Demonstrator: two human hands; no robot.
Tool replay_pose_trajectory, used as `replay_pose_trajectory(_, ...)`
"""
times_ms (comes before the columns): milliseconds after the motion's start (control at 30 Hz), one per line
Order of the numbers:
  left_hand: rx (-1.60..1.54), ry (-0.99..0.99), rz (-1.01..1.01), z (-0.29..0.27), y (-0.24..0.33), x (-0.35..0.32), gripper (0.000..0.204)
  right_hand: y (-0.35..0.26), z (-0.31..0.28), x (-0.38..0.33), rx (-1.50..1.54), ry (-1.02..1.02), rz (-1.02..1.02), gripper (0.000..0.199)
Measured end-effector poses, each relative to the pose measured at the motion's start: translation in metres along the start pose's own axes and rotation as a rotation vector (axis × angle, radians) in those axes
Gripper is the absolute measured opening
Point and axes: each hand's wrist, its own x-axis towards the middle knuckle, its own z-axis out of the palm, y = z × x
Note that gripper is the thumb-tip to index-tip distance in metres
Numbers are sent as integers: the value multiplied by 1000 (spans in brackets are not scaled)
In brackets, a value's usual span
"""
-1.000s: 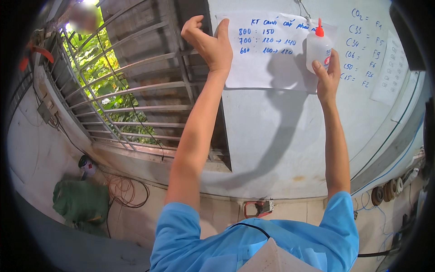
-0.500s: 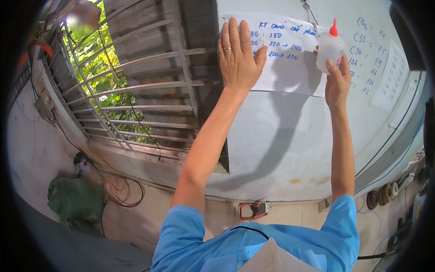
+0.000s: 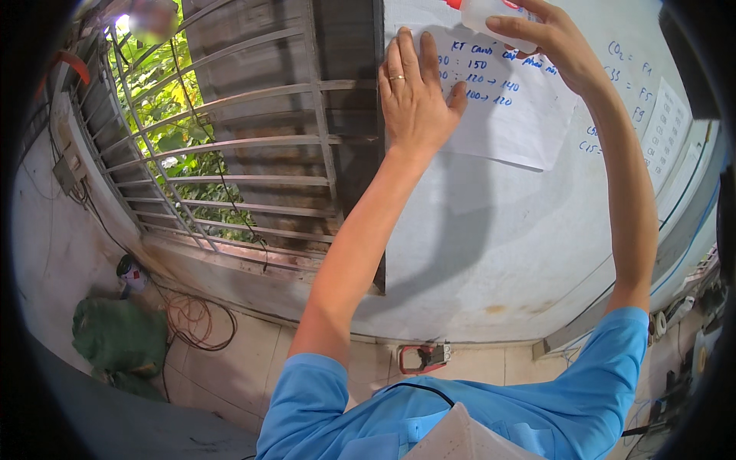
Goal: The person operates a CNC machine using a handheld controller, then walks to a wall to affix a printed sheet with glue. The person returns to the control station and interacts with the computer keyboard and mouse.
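A white sheet of paper (image 3: 502, 138) with blue handwriting lies against the pale wall. My left hand (image 3: 418, 103) presses flat on its left side, fingers stretched upward and thumb apart; a ring shows on one finger. Above the sheet's upper edge, my right hand (image 3: 558, 42) grips a translucent white squeeze bottle (image 3: 492, 17). The bottle is tipped on its side with its red nozzle (image 3: 454, 3) pointing left, partly cut off by the picture's top edge. I cannot tell whether the nozzle touches the paper or the wall.
Left of the paper is a barred window (image 3: 230, 146) with a hanging dark cable. More blue writing and a printed sheet (image 3: 668, 126) are on the wall at right. Below are a green sack (image 3: 119, 333), coiled cable (image 3: 201, 322) and a red-framed object (image 3: 422, 358) on tiles.
My right hand has moved up, tipping the bottle from upright to sideways, nozzle leftward. My left hand stays flat on the paper. The paper's lower right corner now hangs at a slant.
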Motion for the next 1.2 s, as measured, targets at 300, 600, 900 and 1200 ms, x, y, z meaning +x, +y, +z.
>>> replay_pose_trajectory(300,-15,30,-7,4,0,0,82,-11,-2,7,-240,13,50,64)
replay_pose_trajectory(600,-23,27,-4,2,2,-1,86,-18,-15,-1,-396,2,51,65)
replay_pose_trajectory(900,-35,44,9,3,1,-1,82,-35,-15,-7,-453,-15,19,65)
replay_pose_trajectory(1200,-30,41,25,3,0,-1,82,-36,-4,-1,-518,43,36,59)
